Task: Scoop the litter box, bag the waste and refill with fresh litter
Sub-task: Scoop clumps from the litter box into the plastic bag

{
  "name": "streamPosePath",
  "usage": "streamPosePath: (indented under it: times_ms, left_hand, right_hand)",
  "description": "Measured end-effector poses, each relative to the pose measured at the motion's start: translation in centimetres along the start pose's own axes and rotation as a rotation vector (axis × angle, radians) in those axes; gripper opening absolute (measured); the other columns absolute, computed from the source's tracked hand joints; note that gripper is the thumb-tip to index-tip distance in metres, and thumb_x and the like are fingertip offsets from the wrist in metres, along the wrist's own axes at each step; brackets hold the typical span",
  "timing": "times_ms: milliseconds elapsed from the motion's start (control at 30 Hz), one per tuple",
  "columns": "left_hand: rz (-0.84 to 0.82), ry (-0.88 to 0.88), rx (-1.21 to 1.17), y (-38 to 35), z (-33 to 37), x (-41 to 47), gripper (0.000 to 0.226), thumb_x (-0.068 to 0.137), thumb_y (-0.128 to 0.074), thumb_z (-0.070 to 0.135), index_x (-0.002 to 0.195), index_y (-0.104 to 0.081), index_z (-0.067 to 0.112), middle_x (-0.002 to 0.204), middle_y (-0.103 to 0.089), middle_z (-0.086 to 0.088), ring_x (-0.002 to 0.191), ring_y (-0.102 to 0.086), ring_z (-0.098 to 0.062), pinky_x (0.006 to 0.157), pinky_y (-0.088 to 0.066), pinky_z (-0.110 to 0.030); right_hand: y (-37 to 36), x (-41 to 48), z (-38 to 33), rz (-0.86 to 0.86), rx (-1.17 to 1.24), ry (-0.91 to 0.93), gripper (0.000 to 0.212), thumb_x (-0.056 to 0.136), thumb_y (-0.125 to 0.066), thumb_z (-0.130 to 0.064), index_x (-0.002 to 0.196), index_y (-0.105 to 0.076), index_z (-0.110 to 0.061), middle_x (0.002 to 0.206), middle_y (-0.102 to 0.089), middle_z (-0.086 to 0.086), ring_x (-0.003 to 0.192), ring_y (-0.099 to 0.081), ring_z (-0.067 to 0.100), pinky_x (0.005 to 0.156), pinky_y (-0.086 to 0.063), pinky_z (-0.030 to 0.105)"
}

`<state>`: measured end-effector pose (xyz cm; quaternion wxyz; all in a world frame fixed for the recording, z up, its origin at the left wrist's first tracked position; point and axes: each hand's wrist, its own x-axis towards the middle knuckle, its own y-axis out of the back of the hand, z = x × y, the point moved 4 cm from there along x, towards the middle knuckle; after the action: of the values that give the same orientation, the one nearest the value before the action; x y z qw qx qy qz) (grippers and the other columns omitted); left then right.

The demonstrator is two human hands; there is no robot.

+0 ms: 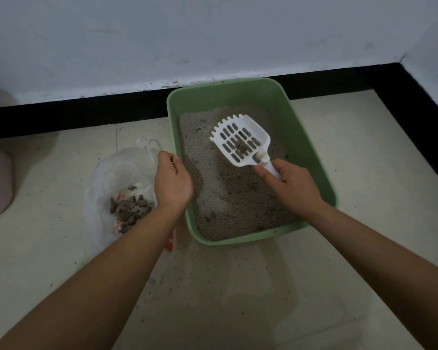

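2 hands: both work low over the floor, the right hand on the scoop, the left hand at the seam between litter box and bag.
Right fingers: clenched round the white handle, thumb laid along its top. The slotted head reaches out beyond the fingertips and is lifted clear of the litter, probably so loose grains drop back through the slots.
Scoop load: 1 small grey clump sits on the slots, just ahead of the thumb.
Left fingers: curled inward, knuckles up, right at the box's left rim. The bag's mouth lies just past the fingertips; whether they pinch its film or hold nothing, I cannot tell.
Bag: open on the floor on the outer side of the left fingers, its edge against the box, so the carry from the scoop is short.
Bagged waste: a heap of grey clumps lies beside the left wrist.
Stage: judged mid-scoop, with 1 load ready to tip; no fresh litter supply in view.
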<state>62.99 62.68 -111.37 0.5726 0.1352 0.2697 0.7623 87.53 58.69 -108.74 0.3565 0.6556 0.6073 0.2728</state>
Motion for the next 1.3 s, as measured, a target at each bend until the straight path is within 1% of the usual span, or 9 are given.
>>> streamPosePath:
  times_ms: [133,333,400,567,733,867,967,1167,1300]
  left_hand:
    - [-0.071,-0.102,0.103,2.1,0.0,1.2,0.022,0.102,-0.039,0.022,0.098,-0.056,0.008,0.088,-0.055,-0.003,0.08,-0.051,-0.019,0.066,-0.035,-0.03]
    - [0.157,-0.318,0.216,8.3,0.2,3.5,0.022,0.094,-0.053,0.028,0.112,-0.058,0.018,0.102,-0.057,-0.002,0.084,-0.055,-0.016,0.073,-0.044,-0.031]
    - [0.196,-0.338,0.327,9.9,-0.5,4.2,0.032,0.091,-0.056,0.031,0.12,-0.056,0.016,0.114,-0.054,-0.008,0.102,-0.053,-0.022,0.084,-0.044,-0.035]
    - [0.006,0.052,0.559,12.1,-4.1,5.4,0.083,0.08,-0.072,0.049,0.145,-0.033,0.015,0.147,-0.032,-0.018,0.135,-0.029,-0.037,0.108,-0.03,-0.05]
    - [-0.008,0.129,0.289,13.4,-6.1,5.2,0.052,0.086,-0.071,0.021,0.134,-0.052,0.015,0.123,-0.063,-0.013,0.106,-0.061,-0.03,0.087,-0.052,-0.04]
    - [0.035,0.129,0.235,14.2,-6.2,4.9,0.033,0.087,-0.066,0.014,0.12,-0.063,0.012,0.108,-0.067,-0.009,0.094,-0.063,-0.024,0.085,-0.055,-0.039]
    - [0.055,0.178,0.138,14.3,-6.5,5.0,0.031,0.085,-0.065,0.011,0.116,-0.065,0.012,0.103,-0.068,-0.008,0.092,-0.065,-0.025,0.084,-0.057,-0.044]
    - [0.091,0.206,0.049,14.3,-6.4,5.2,0.027,0.086,-0.063,0.008,0.112,-0.064,0.015,0.103,-0.066,-0.007,0.093,-0.064,-0.026,0.084,-0.057,-0.043]
    - [0.105,0.21,0.052,14.0,-6.0,4.9,0.032,0.086,-0.061,0.009,0.117,-0.062,0.015,0.109,-0.064,-0.006,0.099,-0.062,-0.027,0.087,-0.056,-0.043]
  right_hand:
    - [0.2,-0.4,-0.5,0.036,0.097,-0.027,0.048,0.094,-0.052,-0.056,0.073,-0.052,-0.014,0.06,-0.052,-0.004,0.055,-0.048,0.013,0.056,-0.042,0.035]
    - [-0.5,-1.3,-1.9,-0.001,0.063,0.026,0.049,0.094,-0.052,-0.056,0.075,-0.053,-0.012,0.061,-0.054,-0.001,0.053,-0.048,0.013,0.054,-0.042,0.034]
    - [-0.7,-1.4,-2.3,-0.012,0.058,0.027,0.048,0.094,-0.052,-0.056,0.077,-0.055,-0.012,0.062,-0.056,-0.001,0.054,-0.05,0.014,0.055,-0.044,0.036]
    - [-1.8,-1.9,-4.7,-0.06,0.091,0.047,0.043,0.095,-0.053,-0.053,0.074,-0.055,-0.016,0.059,-0.052,-0.006,0.049,-0.044,0.005,0.051,-0.037,0.028]
    - [-3.3,-3.4,-10.3,-0.104,-0.008,0.216,0.028,0.101,-0.045,-0.044,0.095,-0.06,-0.021,0.064,-0.054,-0.008,0.052,-0.049,0.008,0.049,-0.037,0.028]
    - [-6.1,-4.9,-13.9,-0.181,-0.498,0.492,0.042,0.104,-0.034,-0.033,0.142,-0.039,-0.018,0.111,-0.061,0.003,0.076,-0.056,0.019,0.061,-0.04,0.03]
    - [-7.3,-5.3,-14.2,-0.154,-0.652,0.571,0.053,0.102,-0.039,-0.027,0.152,-0.026,-0.014,0.126,-0.057,0.009,0.094,-0.062,0.027,0.061,-0.036,0.034]
    - [-6.0,-5.4,-13.7,-0.07,-0.621,0.636,0.051,0.096,-0.055,-0.025,0.145,-0.047,-0.017,0.103,-0.066,0.008,0.074,-0.063,0.026,0.051,-0.033,0.029]
    - [-5.2,-4.7,-12.7,-0.197,-0.2,0.457,0.04,0.102,-0.043,-0.037,0.14,-0.052,-0.029,0.097,-0.067,-0.005,0.073,-0.062,0.015,0.06,-0.046,0.03]
